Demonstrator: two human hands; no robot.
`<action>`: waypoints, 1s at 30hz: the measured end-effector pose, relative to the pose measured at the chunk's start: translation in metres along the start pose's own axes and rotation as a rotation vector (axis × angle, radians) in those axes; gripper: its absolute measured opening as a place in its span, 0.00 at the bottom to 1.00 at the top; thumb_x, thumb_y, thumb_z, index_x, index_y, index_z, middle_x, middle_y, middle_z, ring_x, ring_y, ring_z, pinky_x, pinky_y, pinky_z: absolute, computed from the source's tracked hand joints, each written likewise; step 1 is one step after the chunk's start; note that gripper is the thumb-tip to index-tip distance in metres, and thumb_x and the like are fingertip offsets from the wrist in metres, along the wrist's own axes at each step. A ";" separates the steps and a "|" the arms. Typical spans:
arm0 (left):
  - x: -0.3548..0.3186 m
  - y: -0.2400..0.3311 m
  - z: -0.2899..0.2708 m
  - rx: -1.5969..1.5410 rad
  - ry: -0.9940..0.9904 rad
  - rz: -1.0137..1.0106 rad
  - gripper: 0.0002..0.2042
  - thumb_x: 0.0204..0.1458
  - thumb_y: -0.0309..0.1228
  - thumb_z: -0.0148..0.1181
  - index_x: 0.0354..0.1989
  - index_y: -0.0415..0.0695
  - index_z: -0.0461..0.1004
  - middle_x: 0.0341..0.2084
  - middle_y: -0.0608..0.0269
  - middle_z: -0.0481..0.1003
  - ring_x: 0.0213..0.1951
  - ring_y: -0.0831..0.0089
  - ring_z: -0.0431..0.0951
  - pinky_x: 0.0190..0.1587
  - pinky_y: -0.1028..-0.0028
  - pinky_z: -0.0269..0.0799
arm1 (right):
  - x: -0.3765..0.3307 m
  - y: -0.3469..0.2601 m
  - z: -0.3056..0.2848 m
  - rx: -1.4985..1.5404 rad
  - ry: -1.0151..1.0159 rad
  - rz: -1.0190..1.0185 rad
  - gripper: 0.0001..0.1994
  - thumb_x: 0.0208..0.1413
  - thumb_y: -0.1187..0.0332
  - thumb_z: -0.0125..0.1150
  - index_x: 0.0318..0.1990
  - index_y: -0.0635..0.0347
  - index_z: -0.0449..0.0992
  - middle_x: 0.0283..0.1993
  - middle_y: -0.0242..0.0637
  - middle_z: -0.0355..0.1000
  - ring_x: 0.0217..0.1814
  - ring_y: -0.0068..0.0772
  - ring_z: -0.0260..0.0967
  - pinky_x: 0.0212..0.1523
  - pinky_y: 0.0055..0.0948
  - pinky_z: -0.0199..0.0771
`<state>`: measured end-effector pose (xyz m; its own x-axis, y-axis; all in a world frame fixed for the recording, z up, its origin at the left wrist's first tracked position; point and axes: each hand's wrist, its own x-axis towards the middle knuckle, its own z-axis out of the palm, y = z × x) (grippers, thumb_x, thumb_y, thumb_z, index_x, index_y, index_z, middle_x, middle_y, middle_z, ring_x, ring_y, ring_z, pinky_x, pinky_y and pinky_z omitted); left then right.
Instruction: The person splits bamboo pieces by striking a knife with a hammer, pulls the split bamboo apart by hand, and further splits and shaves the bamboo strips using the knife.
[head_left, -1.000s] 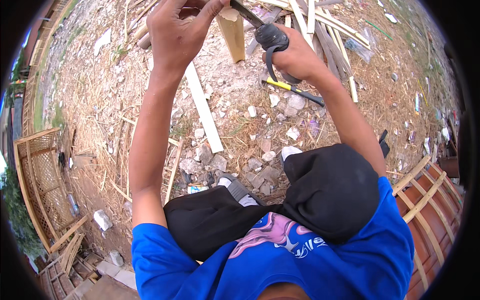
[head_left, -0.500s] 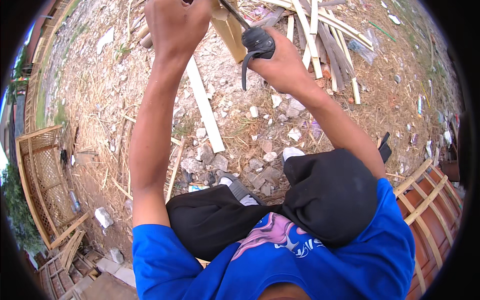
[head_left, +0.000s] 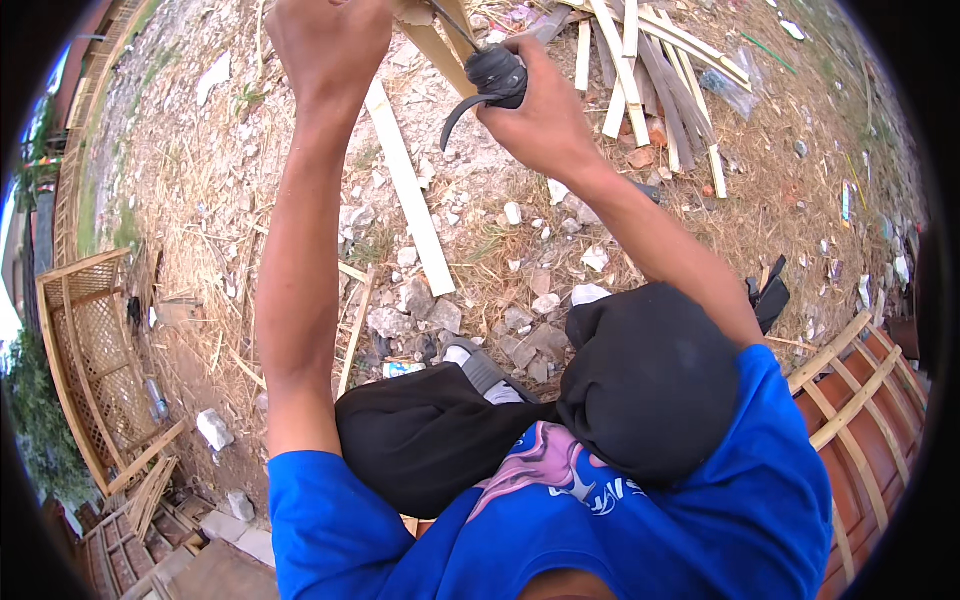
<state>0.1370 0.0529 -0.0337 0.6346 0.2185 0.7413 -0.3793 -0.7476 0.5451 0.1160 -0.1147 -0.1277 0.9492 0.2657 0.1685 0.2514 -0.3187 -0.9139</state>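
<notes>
My right hand [head_left: 545, 115] is closed around the thick, black-wrapped handle [head_left: 497, 76] of a knife-like tool. A loose black strip hangs from the handle, and a thin dark metal blade [head_left: 455, 24] runs up and left to the picture's top edge. Behind the blade stands a pale wooden piece [head_left: 437, 50], its upper end cut off by the frame. My left hand [head_left: 333, 45] is closed beside that upper end; its fingertips and what they grip are hidden at the top edge.
A pale flat strip [head_left: 410, 190] lies on the stony, straw-strewn ground. Wood strips [head_left: 660, 75] are heaped at far right. Stones [head_left: 415, 300] lie before my bent legs. A lattice panel [head_left: 100, 350] stands at left, and a wooden slat frame [head_left: 850, 400] rests on reddish sheeting at right.
Both hands have shifted slightly left and up, carrying the black-handled tool with them. The pale wooden piece has also moved left and up. Both hands stay closed.
</notes>
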 end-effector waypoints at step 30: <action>0.004 -0.016 -0.012 -0.107 0.035 -0.131 0.12 0.51 0.32 0.67 0.23 0.39 0.72 0.15 0.69 0.70 0.19 0.85 0.66 0.21 0.81 0.60 | 0.003 0.073 0.035 -0.066 -0.204 0.162 0.22 0.42 0.64 0.63 0.45 0.64 0.69 0.38 0.50 0.74 0.42 0.48 0.74 0.44 0.40 0.71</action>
<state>0.1377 0.0731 -0.0343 0.6605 0.3327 0.6731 -0.3656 -0.6405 0.6754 0.1306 -0.1053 -0.2069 0.9219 0.3824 -0.0623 0.1175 -0.4292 -0.8956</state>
